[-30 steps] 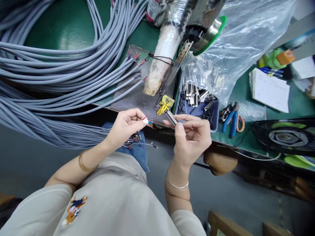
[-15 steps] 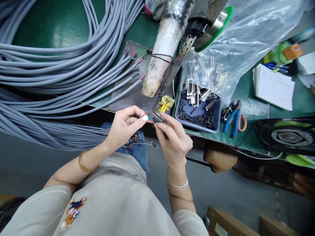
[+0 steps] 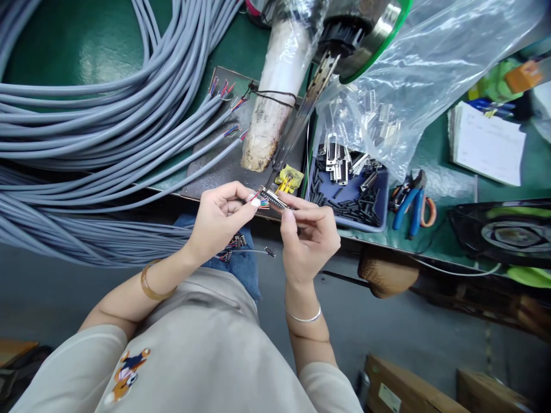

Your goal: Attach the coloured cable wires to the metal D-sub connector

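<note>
My left hand pinches the end of a cable, with thin coloured wires fanning out past its fingertips. A metal connector with a row of pins is held between the thumb and fingers of my right hand. The connector's left end lies right by the wires; whether they touch is too small to tell. Just behind the connector are a yellow piece and the lower end of a metal holder. Several wired connectors rest on the lap below.
Grey cable coils cover the left of the green bench. A wrapped white tube and a green-rimmed spool stand at the centre back. A blue tray holds connectors and black sleeves. Pliers, papers and a fan lie right.
My right hand has turned, with its thumb now nearer the front, and the connector has shifted slightly left and up, closer over the wires. The view has moved a little.
</note>
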### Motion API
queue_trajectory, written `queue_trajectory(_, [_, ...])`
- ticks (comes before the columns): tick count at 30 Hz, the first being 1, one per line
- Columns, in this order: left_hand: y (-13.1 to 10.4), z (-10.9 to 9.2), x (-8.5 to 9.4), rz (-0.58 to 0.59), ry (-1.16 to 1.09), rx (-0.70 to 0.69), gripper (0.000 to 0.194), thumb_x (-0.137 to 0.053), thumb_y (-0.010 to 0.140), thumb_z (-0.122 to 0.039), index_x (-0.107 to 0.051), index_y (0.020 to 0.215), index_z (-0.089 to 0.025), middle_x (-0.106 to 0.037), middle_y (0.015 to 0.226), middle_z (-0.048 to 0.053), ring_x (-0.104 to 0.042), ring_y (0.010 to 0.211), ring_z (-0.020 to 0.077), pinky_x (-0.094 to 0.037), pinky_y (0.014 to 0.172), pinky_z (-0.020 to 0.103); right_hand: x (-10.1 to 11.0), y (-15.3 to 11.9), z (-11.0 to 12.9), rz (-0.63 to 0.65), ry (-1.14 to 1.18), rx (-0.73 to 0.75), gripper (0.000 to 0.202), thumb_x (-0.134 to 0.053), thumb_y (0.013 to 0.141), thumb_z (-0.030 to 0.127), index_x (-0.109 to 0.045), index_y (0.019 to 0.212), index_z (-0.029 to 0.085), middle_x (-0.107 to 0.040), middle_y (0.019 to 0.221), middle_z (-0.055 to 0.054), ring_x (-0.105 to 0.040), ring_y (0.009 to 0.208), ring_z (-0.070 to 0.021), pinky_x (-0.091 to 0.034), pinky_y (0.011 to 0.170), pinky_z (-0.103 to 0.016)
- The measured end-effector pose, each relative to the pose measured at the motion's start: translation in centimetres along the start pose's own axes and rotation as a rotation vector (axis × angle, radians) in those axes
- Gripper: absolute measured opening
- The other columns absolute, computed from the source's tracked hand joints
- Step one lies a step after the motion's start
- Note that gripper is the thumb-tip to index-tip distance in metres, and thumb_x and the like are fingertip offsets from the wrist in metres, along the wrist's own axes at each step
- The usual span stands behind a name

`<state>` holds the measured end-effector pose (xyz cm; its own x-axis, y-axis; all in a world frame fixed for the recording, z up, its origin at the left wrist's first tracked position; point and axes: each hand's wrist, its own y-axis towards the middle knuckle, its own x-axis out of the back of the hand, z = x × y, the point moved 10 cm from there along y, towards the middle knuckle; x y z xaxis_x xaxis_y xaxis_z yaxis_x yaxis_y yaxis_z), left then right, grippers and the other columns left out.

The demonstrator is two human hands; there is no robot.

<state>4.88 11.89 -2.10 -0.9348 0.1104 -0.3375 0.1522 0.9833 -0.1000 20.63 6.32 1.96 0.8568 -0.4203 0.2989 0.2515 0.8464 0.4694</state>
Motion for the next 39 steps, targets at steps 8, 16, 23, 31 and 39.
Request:
queue_trajectory(8, [0.4,-0.7,0.2,-0.017,0.006,-0.062,0.015,-0.075,0.074,-0.016,-0.063,0.065,-0.014,-0.068,0.073,-0.001,-0.036,0.042,-0.0009,-0.03,0.039,0.014,-0.6,0.4,1.7,0.015,-0.11,0.204,0.015,-0.066,0.091,0.011,-0.058,0.087,0.023,-0.08,0.11,-0.004,-0.079,0.1,-0.019,-0.066,0.08,-0.032])
queue_trajectory(16, [0.7,-0.9,0.1,-0.01,0.059,-0.053,0.016,-0.077,0.073,-0.022,-0.063,0.066,-0.016,-0.07,0.076,0.001,-0.043,0.047,0.0016,-0.033,0.04,0.014,-0.5,0.6,2.3,0.003,-0.16,0.294,0.015,-0.068,0.089,0.011,-0.059,0.088,0.023,-0.081,0.11,-0.003,-0.079,0.088,-0.0177,-0.064,0.07,-0.03])
queue_trajectory(23, [0.3,-0.8,0.3,-0.003,0.074,-0.045,0.015,-0.077,0.075,-0.023,-0.066,0.068,-0.016,-0.071,0.08,0.002,-0.042,0.047,0.0014,-0.031,0.04,0.015,-0.5,0.6,2.0,0.019,-0.122,0.276,0.014,-0.066,0.09,0.013,-0.058,0.088,0.024,-0.081,0.109,-0.004,-0.08,0.09,-0.0202,-0.066,0.072,-0.034])
queue_trajectory(31, [0.5,-1.3,0.2,-0.004,0.079,-0.053,0.016,-0.078,0.075,-0.021,-0.065,0.068,-0.015,-0.07,0.08,0.001,-0.04,0.047,0.001,-0.032,0.04,0.015,-0.6,1.0,2.9,-0.002,-0.138,0.318,0.014,-0.068,0.089,0.012,-0.061,0.088,0.024,-0.081,0.107,-0.004,-0.08,0.091,-0.021,-0.067,0.075,-0.035])
queue_trajectory(39, [0.6,-1.1,0.1,0.023,0.058,-0.019,0.018,-0.078,0.075,-0.019,-0.063,0.066,-0.015,-0.072,0.079,0.002,-0.038,0.043,-0.0003,-0.029,0.037,0.014,-0.5,0.6,3.9,-0.017,-0.262,0.396,0.016,-0.071,0.086,0.012,-0.061,0.084,0.025,-0.082,0.104,-0.002,-0.079,0.08,-0.0178,-0.064,0.066,-0.03])
